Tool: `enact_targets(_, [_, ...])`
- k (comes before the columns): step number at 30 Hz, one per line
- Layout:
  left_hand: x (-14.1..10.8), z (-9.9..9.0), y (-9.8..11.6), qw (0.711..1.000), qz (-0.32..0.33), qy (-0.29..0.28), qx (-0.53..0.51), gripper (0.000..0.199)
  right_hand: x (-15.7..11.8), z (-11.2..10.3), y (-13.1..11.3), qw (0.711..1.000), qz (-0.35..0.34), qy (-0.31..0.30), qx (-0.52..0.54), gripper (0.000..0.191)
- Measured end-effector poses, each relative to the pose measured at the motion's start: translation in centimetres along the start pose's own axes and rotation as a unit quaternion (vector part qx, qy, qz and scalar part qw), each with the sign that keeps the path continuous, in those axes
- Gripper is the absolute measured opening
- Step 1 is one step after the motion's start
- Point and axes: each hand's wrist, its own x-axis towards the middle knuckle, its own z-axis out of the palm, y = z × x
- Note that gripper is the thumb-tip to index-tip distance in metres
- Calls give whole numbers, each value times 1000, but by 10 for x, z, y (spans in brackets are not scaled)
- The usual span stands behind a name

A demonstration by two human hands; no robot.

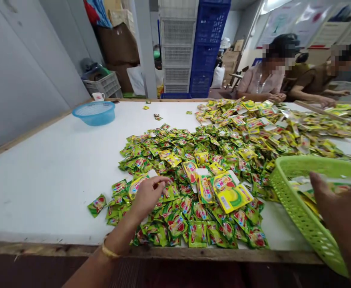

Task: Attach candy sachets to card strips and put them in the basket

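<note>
My left hand (150, 196) is over the front of a heap of small green sachets (198, 232). Its fingers are curled together, and what they hold, if anything, is hidden. Just behind it a flat yellow-green carton (136, 185) lies partly covered by the hand. To its right several more cartons rest on the sachets, among them a yellow one with a barcode (231, 194). At the right edge my right hand (340, 212), blurred, reaches over a green plastic basket (286, 192) with its thumb spread from the fingers. Inside the basket are yellow cartons (310, 204), partly hidden.
A larger heap of yellow cartons (253, 116) spreads across the back right of the white table (49, 180). A blue plastic basket (94, 114) stands at the back left. Two people (262, 82) sit at the far right. Stacked crates (178, 52) rise behind the table.
</note>
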Motion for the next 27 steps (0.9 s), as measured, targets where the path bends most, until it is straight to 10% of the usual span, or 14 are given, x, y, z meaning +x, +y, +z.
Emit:
enact_targets(3, [37, 0, -8, 968, 117, 81, 207, 30, -33, 3, -46, 989, -93, -49, 108, 66])
enact_targets(11, [120, 22, -9, 902, 238, -30, 359, 23, -97, 44, -166, 923, -237, -259, 160, 46])
enact_targets(16, [100, -12, 0, 968, 94, 69, 221, 24, -78, 63, -182, 906, -224, -347, 94, 54])
enact_targets(20, [56, -21, -7, 997, -8, -77, 4, 19, -71, 75, -194, 882, -221, -411, 64, 58])
enact_targets(27, [19, 16, -21, 946, 62, -151, 280, 22, -50, 64, -197, 895, -8, -292, 337, 65])
